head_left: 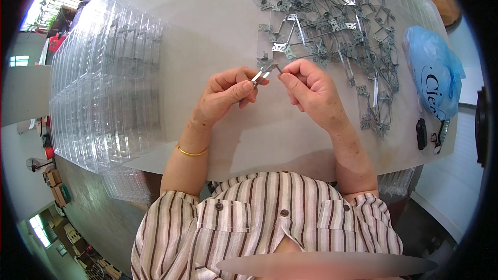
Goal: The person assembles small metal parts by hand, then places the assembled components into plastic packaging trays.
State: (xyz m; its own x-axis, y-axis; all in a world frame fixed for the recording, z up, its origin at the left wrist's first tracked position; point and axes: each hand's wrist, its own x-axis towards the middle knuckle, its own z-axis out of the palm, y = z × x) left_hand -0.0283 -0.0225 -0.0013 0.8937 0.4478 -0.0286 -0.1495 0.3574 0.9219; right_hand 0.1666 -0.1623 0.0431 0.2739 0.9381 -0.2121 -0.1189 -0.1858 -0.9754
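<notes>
The left hand holds a metal bracket in a closed grip over the desk; the right hand pinches a thin strip just beside it. More brackets lie heaped at far right, beside a blue bag; clear trays stand stacked at left.

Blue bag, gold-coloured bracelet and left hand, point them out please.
Blue bag [433, 75], head view, middle of its side.
Gold-coloured bracelet [192, 154], head view, its band.
Left hand [222, 93], head view, near thumb's base.
</notes>
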